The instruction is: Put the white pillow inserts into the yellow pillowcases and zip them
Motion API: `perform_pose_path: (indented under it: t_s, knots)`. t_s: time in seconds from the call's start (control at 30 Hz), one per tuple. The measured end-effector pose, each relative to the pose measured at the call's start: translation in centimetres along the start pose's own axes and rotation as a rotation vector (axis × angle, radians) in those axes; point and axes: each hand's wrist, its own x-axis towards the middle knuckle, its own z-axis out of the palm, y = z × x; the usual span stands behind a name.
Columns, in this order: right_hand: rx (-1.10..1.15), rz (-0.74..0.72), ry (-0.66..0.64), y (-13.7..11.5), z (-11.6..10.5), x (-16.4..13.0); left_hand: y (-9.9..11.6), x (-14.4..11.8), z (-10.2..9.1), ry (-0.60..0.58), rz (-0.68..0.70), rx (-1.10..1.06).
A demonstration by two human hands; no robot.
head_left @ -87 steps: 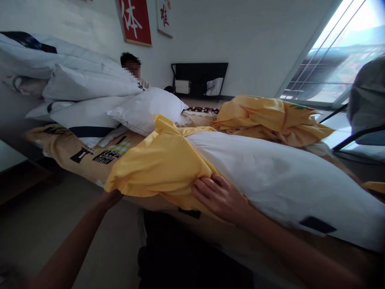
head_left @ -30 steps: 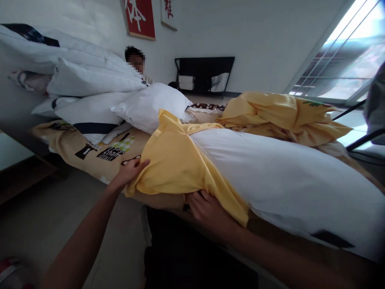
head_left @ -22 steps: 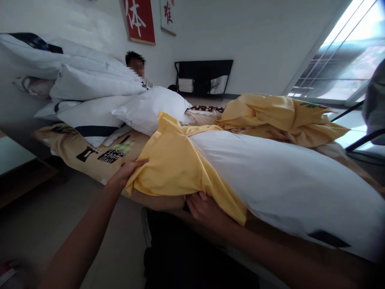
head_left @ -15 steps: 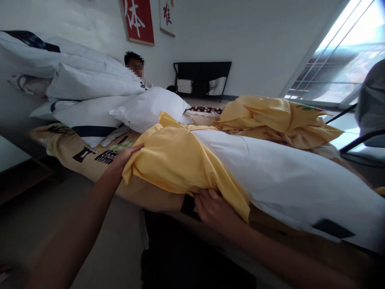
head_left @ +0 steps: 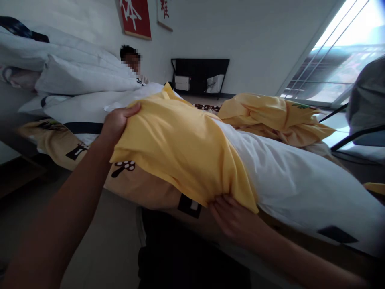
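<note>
A yellow pillowcase (head_left: 177, 140) covers the left end of a long white pillow (head_left: 288, 164), whose right part lies bare. My left hand (head_left: 118, 120) grips the pillowcase at its far left edge, thumb on top and fingers mostly hidden. At the near edge, my right hand (head_left: 231, 214) pinches a fold of the yellow cloth close to its open end. Both lie over a bed (head_left: 144, 188) with a tan patterned cover. A dark patch (head_left: 338, 234) marks the near right side of the white pillow.
White pillows (head_left: 81, 76) are piled on the left, with a person (head_left: 129, 60) behind them. More yellow cloth (head_left: 258, 114) lies crumpled beyond the pillow. A black rack (head_left: 200, 74) stands at the back wall, a grey-covered chair (head_left: 368, 100) at the right by the window.
My left hand has moved up and away, drawing the yellow pillowcase out flatter and wider to the left. My right hand has shifted slightly right, still pinching the cloth.
</note>
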Motion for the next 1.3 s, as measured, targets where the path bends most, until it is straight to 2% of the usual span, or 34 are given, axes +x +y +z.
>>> perform_pose_path:
  t_s: [0.03,0.1,0.13,0.17,0.23,0.3,0.37,0.43,0.5,0.53,0.57,0.63,0.7,0.77,0.87,0.97,1.03,1.13,1.23,1.3]
  knots:
    - [0.062,0.01,0.009,0.6,-0.6,0.0,-0.3,-0.2,-0.6,0.034,-0.003,0.043]
    - [0.202,0.061,0.01,2.0,-2.0,-0.7,-2.5,-0.6,-2.3,0.006,-0.067,0.196]
    - [0.26,0.105,0.006,2.6,-2.7,-1.5,-4.3,-0.8,-3.2,-0.055,-0.117,0.285]
    - [0.3,0.173,0.012,3.1,-3.2,-2.4,-6.3,-1.0,-3.9,-0.17,-0.174,0.406]
    - [0.334,0.314,0.056,3.5,-3.8,-4.4,-10.3,-1.4,-5.0,-0.288,-0.218,0.53]
    - [0.338,0.365,0.084,3.2,-4.1,-6.2,-13.1,-1.7,-5.3,-0.321,-0.194,0.601]
    - [0.313,0.342,0.066,2.8,-4.4,-7.2,-13.9,-1.9,-4.9,-0.27,-0.113,0.687]
    - [0.212,0.37,0.046,3.4,-4.8,-7.7,-12.3,-2.4,-3.8,-0.156,0.031,0.766]
    - [0.063,0.519,0.032,5.1,-4.5,-7.9,-9.2,-3.7,-2.0,-0.106,0.328,0.821]
    - [0.009,0.591,-0.003,6.2,-4.0,-8.0,-7.6,-4.8,-0.8,-0.139,0.52,0.842]
    - [-0.014,0.639,-0.068,7.4,-3.3,-8.1,-6.1,-6.1,0.5,-0.229,0.726,0.862]
    - [0.028,0.631,-0.239,9.2,-1.6,-8.3,-4.2,-9.1,3.6,-0.513,1.009,0.904]
    - [0.059,0.573,-0.328,9.6,-0.6,-8.5,-3.9,-11.9,6.3,-0.731,1.165,0.955]
    - [0.014,0.523,-0.305,8.3,-0.8,-9.0,-4.8,-13.7,8.2,-0.807,1.247,1.014]
    - [-0.129,0.441,-0.26,4.8,-2.3,-10.6,-5.8,-14.3,8.9,-0.75,1.255,1.1]
    - [-0.34,0.492,-0.177,3.0,-3.1,-12.6,-4.9,-13.9,8.6,-0.774,1.23,1.175]
    - [-0.41,0.494,-0.083,3.6,-3.0,-13.2,-3.8,-14.1,9.0,-0.854,1.191,1.235]
    - [-0.347,0.386,0.011,6.2,-3.3,-12.3,-2.4,-15.3,11.1,-0.987,1.06,1.339]
    - [-0.327,0.293,0.04,8.7,-5.3,-10.0,-1.6,-17.2,13.9,-1.185,0.924,1.341]
    - [-0.37,0.22,0.023,9.9,-7.1,-8.4,-1.2,-18.6,15.6,-1.206,0.829,1.31]
